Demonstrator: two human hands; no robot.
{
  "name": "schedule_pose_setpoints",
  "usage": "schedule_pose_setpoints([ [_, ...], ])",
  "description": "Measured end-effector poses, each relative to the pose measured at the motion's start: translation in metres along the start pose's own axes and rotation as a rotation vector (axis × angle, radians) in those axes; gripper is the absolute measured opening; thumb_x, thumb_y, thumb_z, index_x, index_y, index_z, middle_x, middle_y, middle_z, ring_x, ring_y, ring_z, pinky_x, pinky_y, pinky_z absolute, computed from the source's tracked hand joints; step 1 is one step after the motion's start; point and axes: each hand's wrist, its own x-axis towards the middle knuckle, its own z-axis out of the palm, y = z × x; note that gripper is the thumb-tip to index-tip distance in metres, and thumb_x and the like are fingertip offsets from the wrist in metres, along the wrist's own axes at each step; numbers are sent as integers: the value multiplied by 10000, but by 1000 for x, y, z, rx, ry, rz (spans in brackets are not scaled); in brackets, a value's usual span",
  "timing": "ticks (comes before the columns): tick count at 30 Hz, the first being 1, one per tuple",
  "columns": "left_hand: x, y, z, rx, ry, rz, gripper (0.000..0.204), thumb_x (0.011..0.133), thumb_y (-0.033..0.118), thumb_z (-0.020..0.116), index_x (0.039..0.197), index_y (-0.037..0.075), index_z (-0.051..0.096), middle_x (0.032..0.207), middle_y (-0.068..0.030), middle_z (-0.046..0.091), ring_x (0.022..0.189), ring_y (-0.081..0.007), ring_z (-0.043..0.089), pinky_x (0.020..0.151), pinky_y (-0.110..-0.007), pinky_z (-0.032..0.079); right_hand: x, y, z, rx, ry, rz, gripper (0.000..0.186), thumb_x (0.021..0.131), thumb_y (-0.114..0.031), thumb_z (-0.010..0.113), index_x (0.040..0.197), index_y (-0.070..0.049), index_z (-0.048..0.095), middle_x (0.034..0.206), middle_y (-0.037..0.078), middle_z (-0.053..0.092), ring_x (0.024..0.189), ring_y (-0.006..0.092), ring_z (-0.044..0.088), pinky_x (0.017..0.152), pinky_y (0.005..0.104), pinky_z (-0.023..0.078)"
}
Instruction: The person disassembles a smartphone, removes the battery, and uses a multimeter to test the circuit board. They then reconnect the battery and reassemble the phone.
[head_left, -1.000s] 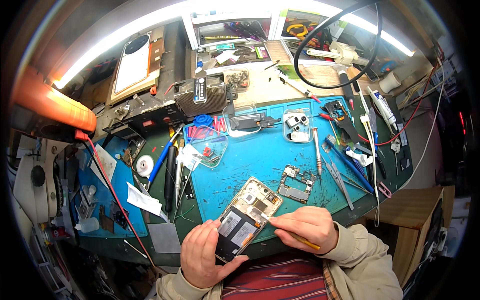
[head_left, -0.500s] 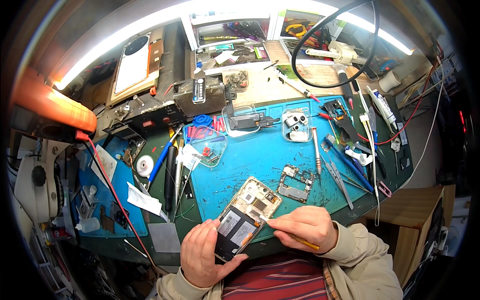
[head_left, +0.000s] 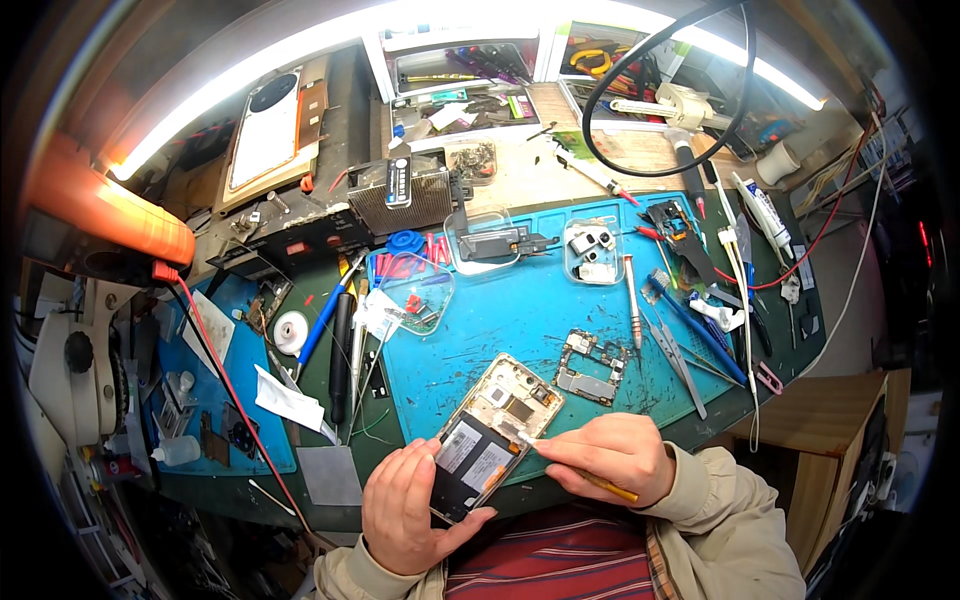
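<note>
An opened smartphone frame (head_left: 512, 405) lies slanted at the front of the blue mat, with its black battery (head_left: 462, 490) facing up. My left hand (head_left: 405, 505) grips its lower left side, fingers along the edge and thumb at the bottom. Between the fingertips of my right hand (head_left: 615, 460) is a white-tipped stick (head_left: 527, 438), probably a cotton swab, its tip at the frame's right edge beside the battery. A thin amber rod (head_left: 605, 486) crosses under the same hand; whether it joins the white tip is hidden. Just beyond rests a phone circuit board (head_left: 590, 368).
Tweezers (head_left: 675, 365), a blue brush (head_left: 705, 335) and a screwdriver (head_left: 633, 300) lie to the right. Clear plastic boxes hold camera parts (head_left: 595, 240) and small red pieces (head_left: 415, 305). At left are a blue pen (head_left: 325, 320) and a red cable (head_left: 235, 395).
</note>
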Motion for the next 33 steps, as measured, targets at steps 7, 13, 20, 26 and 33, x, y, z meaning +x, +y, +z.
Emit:
schedule_pose_setpoints([
  [7,0,-1,1,-6,11,9,986,788,457,872,1488,-30,378,1353,-203,587,1172,-389,612,1009,-507,481,0,1,2,3,10,7,345,801,-74,833,1132,-43,740,981,90,769,729,221,717,608,329,556],
  [13,0,1,0,3,-3,-2,977,796,466,864,1482,-32,379,1347,-205,590,1169,-390,612,1007,-506,481,1,3,4,18,1,16,347,805,-78,833,1137,-43,739,985,96,767,735,230,722,610,329,558],
  [20,4,7,-6,-34,34,-63,878,815,468,849,1430,-23,460,1295,-169,638,1151,-367,628,1007,-496,477,0,5,-2,117,145,-12,353,824,-61,809,1168,-37,736,975,105,762,747,257,727,626,339,563],
  [26,9,20,-19,-368,7,-188,608,800,314,885,1250,-9,634,1094,-126,722,973,-288,692,871,-385,540,-5,-3,-16,241,-35,-286,372,798,-44,813,1165,-53,753,1029,78,757,694,167,675,567,288,523],
  [33,13,27,-25,-749,-210,-238,121,818,-11,802,927,-4,752,840,-99,745,760,-224,718,692,-305,559,-13,-9,2,309,-78,-444,284,881,-77,755,1164,-51,755,1060,55,741,703,146,653,552,261,511],
])
